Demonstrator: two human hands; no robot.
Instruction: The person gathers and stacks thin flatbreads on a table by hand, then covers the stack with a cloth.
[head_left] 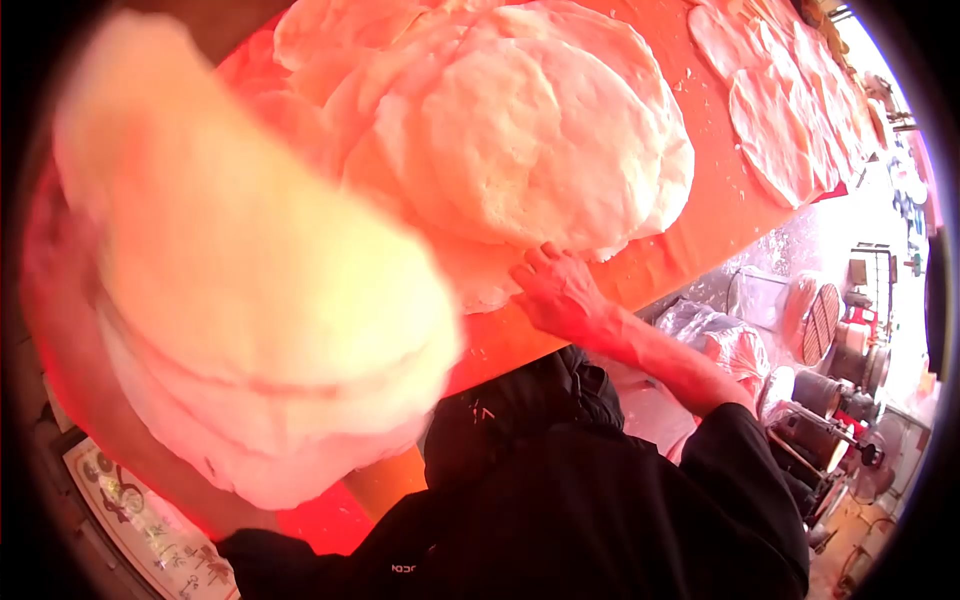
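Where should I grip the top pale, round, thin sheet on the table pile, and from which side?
The pale, round, thin sheet is likely best pinched at its near rim, coming from the person's side. It lies flat on others, so the edge offers the grip, and the right hand is there.

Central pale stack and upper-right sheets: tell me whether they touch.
Apart: the head view shows orange surface running between the central stack and the upper-right sheets.

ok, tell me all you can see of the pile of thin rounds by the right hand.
The pile is of pale, thin, dough-like rounds, soft-looking, with wrinkled surfaces and uneven edges. They lie flat and overlapping on the red-orange table. The right hand is at the near edge, seemingly touching it.
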